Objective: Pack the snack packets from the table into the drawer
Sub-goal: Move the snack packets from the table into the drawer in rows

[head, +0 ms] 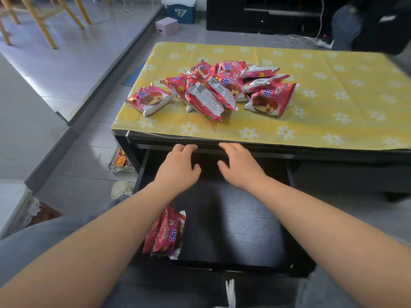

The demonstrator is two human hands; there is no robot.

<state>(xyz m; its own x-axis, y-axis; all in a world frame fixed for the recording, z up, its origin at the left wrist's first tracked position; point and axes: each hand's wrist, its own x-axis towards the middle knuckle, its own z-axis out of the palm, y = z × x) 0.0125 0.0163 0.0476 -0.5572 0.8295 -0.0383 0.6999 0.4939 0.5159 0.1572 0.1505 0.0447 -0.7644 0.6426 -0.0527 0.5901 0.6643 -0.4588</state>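
Your left hand [178,168] and right hand [241,168] hover empty, fingers [186,148] relaxed, above the drawer [233,218]. Probably reaching for packets [220,90] on the table [333,107].

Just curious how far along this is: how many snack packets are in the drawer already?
2: a front packet and a back packet leaning against it, at the drawer's near-left side. The left forearm may hide more.
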